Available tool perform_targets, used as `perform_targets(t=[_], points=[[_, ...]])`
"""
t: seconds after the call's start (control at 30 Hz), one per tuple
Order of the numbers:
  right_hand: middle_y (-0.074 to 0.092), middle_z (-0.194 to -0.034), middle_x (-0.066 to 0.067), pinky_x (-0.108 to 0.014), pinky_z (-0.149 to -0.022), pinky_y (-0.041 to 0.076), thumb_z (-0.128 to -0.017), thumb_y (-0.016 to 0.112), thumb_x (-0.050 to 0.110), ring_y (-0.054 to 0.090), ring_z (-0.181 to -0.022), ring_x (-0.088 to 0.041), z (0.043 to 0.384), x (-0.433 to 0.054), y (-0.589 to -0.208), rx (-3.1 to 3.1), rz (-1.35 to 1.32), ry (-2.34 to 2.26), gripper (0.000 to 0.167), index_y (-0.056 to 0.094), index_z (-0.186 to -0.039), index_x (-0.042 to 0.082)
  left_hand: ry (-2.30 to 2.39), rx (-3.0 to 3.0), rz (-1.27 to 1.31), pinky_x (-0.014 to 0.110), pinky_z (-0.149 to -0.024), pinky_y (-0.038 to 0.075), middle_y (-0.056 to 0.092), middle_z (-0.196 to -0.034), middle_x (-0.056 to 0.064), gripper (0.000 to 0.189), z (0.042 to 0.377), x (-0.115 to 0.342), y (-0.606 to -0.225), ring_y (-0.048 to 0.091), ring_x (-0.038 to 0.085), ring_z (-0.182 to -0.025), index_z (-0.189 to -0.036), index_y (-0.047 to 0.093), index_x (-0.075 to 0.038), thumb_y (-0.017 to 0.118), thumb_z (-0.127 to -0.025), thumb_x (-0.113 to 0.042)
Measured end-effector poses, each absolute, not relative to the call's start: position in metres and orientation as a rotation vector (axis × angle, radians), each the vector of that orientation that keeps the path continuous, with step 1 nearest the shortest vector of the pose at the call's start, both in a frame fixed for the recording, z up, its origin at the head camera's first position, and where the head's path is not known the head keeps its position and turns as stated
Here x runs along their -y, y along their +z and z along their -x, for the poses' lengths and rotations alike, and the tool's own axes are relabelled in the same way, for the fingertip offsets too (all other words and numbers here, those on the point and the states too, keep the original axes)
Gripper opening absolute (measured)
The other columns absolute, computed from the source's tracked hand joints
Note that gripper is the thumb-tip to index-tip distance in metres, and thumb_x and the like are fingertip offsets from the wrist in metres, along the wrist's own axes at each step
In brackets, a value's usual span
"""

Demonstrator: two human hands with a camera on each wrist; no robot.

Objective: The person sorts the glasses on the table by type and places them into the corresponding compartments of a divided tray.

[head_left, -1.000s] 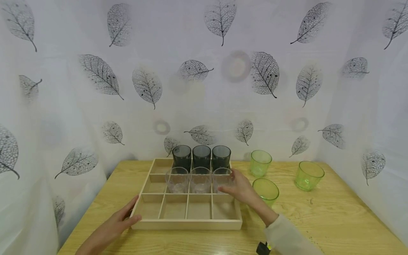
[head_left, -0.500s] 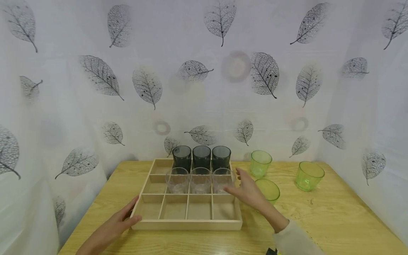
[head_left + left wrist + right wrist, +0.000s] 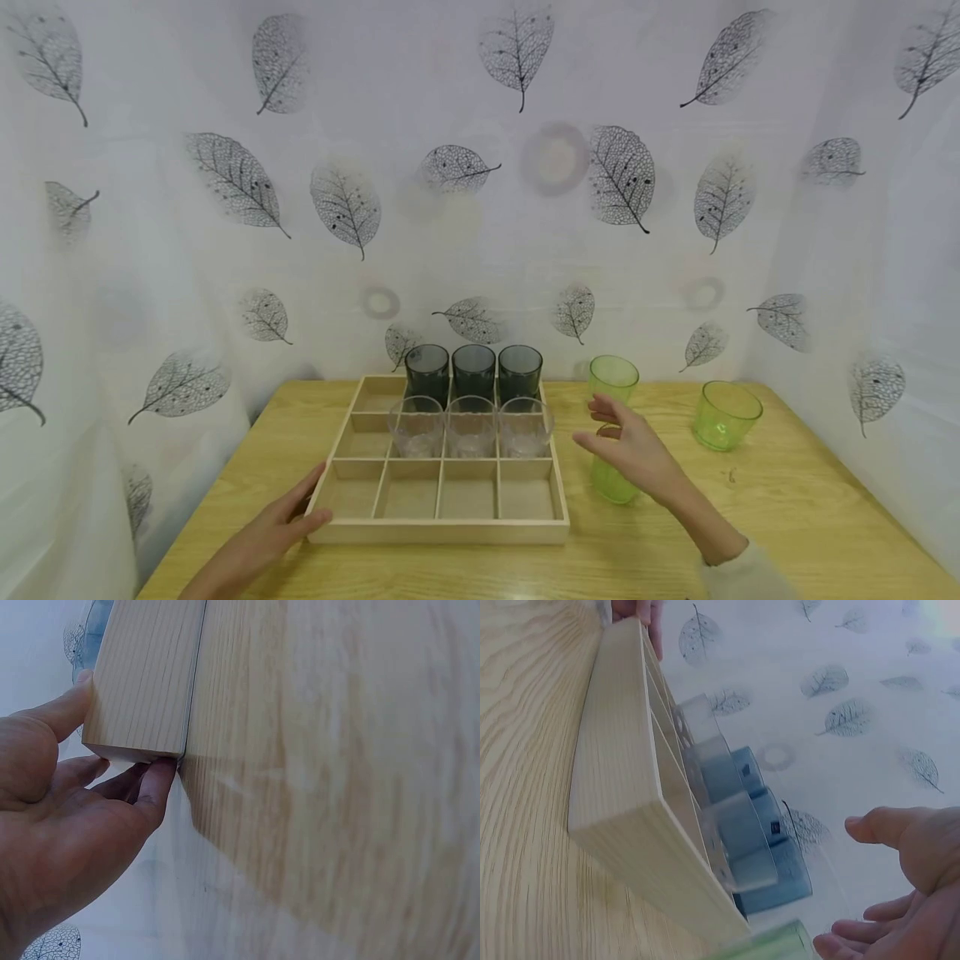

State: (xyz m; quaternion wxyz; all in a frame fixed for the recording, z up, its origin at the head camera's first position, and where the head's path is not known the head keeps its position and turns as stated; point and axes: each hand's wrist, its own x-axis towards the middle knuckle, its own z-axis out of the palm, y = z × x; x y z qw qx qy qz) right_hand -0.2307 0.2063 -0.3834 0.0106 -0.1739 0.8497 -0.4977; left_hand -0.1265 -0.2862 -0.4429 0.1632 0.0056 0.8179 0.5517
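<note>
My left hand (image 3: 258,533) grips the front left corner of a wooden compartment tray (image 3: 438,532). In the left wrist view its thumb lies on one face of the tray's end (image 3: 139,682) and its fingertips are against the other. My right hand (image 3: 637,454) is held over the near green glass (image 3: 615,487), fingers spread and holding nothing, partly covering it. From the right wrist, this glass (image 3: 769,946) shows just below the open hand (image 3: 930,881). Three clear glasses (image 3: 417,429) stand in the tray's middle row. Behind them, three dark grey glasses (image 3: 427,375) fill back-row compartments.
Two other green glasses stand on the wooden table (image 3: 780,508): one behind my right hand (image 3: 613,372) and one farther right (image 3: 726,417). A white curtain (image 3: 465,242) with leaf prints hangs behind and at both sides.
My right hand has drawn away from the rightmost clear glass, moving right to the near green glass. The clear glass stays in the tray. My left hand has kept its place.
</note>
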Motion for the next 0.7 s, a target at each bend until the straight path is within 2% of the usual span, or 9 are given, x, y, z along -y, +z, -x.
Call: perform_targets(t=[0.33, 0.43, 0.57, 0.7], points=[[0.047, -0.150, -0.030, -0.047, -0.098, 0.054, -0.101, 0.070, 0.029, 0.055, -0.129, -0.048, 0.223, -0.251, -0.386, -2.780, 0.508, -1.490, 0.073, 0.036, -0.156, -0.007, 1.571, -2.313, -0.018, 0.066, -0.115, 0.026, -0.005, -0.169, 0.026, 0.081, 0.129, 0.288, -0.445, 0.002, 0.049, -0.152, -0.167, 0.000, -0.011, 0.053, -0.110, -0.033], [0.046, -0.151, -0.030, -0.038, -0.094, 0.056, -0.102, 0.069, 0.029, 0.054, -0.129, -0.049, 0.220, -0.262, -0.387, -2.788, 0.491, -1.475, 0.074, 0.034, -0.156, -0.007, 1.572, -2.314, -0.007, 0.067, -0.115, 0.027, -0.005, -0.169, 0.025, 0.081, 0.128, 0.288, -0.445, 0.003, 0.050, -0.152, -0.168, 0.001, -0.011, 0.053, -0.110, -0.033], [0.044, -0.153, -0.029, -0.022, -0.089, 0.053, -0.102, 0.069, 0.029, 0.052, -0.130, -0.050, 0.219, -0.276, -0.387, -2.790, 0.462, -1.479, 0.075, 0.032, -0.157, -0.006, 1.575, -2.325, 0.004, 0.067, -0.113, 0.030, -0.003, -0.170, 0.025, 0.081, 0.127, 0.288, -0.446, 0.005, 0.050, -0.152, -0.168, 0.002, -0.012, 0.054, -0.109, -0.033], [0.043, -0.153, -0.030, -0.017, -0.087, 0.051, -0.102, 0.069, 0.029, 0.052, -0.130, -0.051, 0.217, -0.285, -0.389, -2.803, 0.449, -1.474, 0.076, 0.031, -0.158, -0.006, 1.571, -2.328, 0.004, 0.067, -0.114, 0.029, -0.003, -0.169, 0.026, 0.082, 0.127, 0.288, -0.446, 0.005, 0.050, -0.152, -0.168, 0.002, -0.011, 0.054, -0.109, -0.033]])
